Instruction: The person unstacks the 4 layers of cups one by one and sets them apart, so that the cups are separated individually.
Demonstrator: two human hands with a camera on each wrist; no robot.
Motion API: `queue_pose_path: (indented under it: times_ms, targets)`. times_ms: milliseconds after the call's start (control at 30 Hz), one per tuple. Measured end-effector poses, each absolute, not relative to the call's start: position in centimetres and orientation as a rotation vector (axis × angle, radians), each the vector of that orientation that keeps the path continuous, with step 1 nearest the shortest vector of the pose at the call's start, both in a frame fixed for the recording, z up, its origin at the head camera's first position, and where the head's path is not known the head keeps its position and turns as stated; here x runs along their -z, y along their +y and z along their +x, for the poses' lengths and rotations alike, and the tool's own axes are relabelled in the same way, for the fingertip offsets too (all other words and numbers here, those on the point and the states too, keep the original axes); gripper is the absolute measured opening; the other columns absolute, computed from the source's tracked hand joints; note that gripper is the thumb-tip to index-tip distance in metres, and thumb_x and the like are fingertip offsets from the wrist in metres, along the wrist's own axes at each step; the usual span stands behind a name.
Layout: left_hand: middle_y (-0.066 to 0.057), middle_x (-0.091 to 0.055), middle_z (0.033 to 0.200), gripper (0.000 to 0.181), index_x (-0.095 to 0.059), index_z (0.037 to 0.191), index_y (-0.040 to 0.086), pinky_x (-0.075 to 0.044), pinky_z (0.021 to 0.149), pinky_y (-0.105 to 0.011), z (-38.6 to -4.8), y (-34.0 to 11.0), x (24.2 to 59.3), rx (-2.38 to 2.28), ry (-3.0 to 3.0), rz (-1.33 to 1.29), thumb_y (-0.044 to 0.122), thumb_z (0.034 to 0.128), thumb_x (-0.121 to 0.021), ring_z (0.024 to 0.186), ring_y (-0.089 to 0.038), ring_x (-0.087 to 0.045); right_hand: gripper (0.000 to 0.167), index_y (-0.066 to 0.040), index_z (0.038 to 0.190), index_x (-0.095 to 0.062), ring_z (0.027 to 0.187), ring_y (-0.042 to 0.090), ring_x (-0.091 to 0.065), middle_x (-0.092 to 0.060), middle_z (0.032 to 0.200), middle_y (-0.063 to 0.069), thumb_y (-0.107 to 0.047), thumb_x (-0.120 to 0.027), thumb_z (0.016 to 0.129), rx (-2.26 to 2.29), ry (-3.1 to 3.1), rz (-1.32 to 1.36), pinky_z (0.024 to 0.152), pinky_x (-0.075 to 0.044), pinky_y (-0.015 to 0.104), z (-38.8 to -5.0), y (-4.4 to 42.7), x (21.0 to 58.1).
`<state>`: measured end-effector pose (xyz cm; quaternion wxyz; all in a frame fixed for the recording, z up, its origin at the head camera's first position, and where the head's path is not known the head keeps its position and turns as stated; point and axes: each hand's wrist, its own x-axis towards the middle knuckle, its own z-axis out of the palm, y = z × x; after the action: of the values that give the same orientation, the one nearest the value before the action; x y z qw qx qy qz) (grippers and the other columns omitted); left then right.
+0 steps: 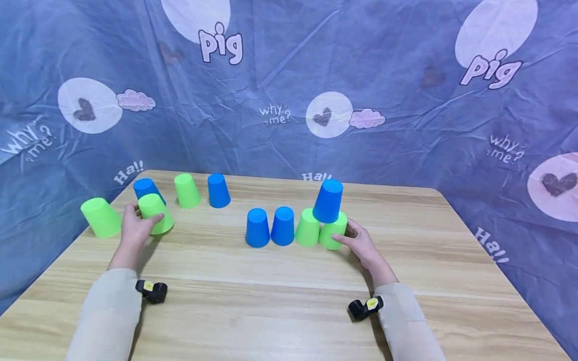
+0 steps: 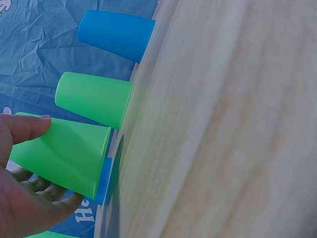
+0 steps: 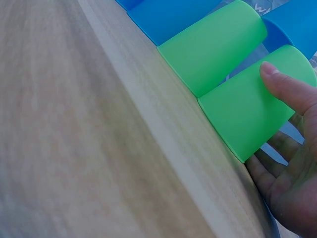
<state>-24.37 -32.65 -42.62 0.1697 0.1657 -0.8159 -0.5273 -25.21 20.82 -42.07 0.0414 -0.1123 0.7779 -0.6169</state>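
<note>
At the left of the table, my left hand [image 1: 134,228] grips an upside-down green cup [image 1: 155,214] between thumb and fingers. In the left wrist view, that cup's rim appears slightly off the tabletop. A blue cup [image 1: 145,189] stands partly hidden behind it, and another green cup [image 1: 101,218] is to its left. My right hand [image 1: 361,244] holds the green cup [image 1: 331,233] at the right end of a row, thumb in front and fingers behind. One blue cup [image 1: 328,200] rests across the tops of that cup and its green neighbour [image 1: 307,228].
Two blue cups, one at the row's left end [image 1: 257,228] and a second blue cup [image 1: 282,226], continue the row. Farther back stand a green cup [image 1: 187,191] and a blue cup [image 1: 219,191]. A patterned blue cloth [image 1: 280,65] hangs behind the wooden table [image 1: 253,306].
</note>
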Motion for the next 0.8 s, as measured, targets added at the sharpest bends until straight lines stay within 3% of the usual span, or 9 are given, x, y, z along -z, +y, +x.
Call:
queue_pose_path:
  times_ms: [267, 500, 800]
  targets:
    - [-0.024, -0.015, 0.136, 0.089, -0.008, 0.135, 0.000, -0.020, 0.096, -0.051, -24.6, -32.8, 43.0, 1.513, -2.324, 0.463, 0.031, 0.0751, -0.066, 0.121, -0.040, -0.019, 0.066, -0.008, 0.129, -0.038, 0.119, 0.026, -0.031, -0.039, 0.129, 0.012, -0.024, -0.068, 0.074, 1.894, 2.371, -0.349, 0.099, -0.020, 0.043, -25.2, 20.8, 42.0]
    - [-0.028, -0.016, 0.134, 0.079, -0.008, 0.133, -0.004, -0.021, 0.096, -0.050, -22.8, -30.7, 40.5, 1.497, -2.373, 0.490, 0.020, 0.0800, -0.061, 0.120, -0.041, -0.020, 0.062, -0.006, 0.130, -0.036, 0.119, 0.027, -0.031, -0.038, 0.129, 0.014, -0.017, -0.066, 0.076, 1.896, 2.365, -0.356, 0.099, -0.020, 0.043, -24.8, 20.6, 41.4]
    - [-0.026, -0.017, 0.135, 0.079, -0.008, 0.134, -0.002, -0.021, 0.096, -0.051, -23.6, -31.4, 41.4, 1.475, -2.370, 0.491, 0.019, 0.0792, -0.062, 0.120, -0.040, -0.020, 0.057, -0.003, 0.130, -0.036, 0.119, 0.028, -0.031, -0.038, 0.129, 0.016, -0.010, -0.062, 0.079, 1.884, 2.370, -0.345, 0.099, -0.021, 0.042, -23.9, 20.0, 40.0]
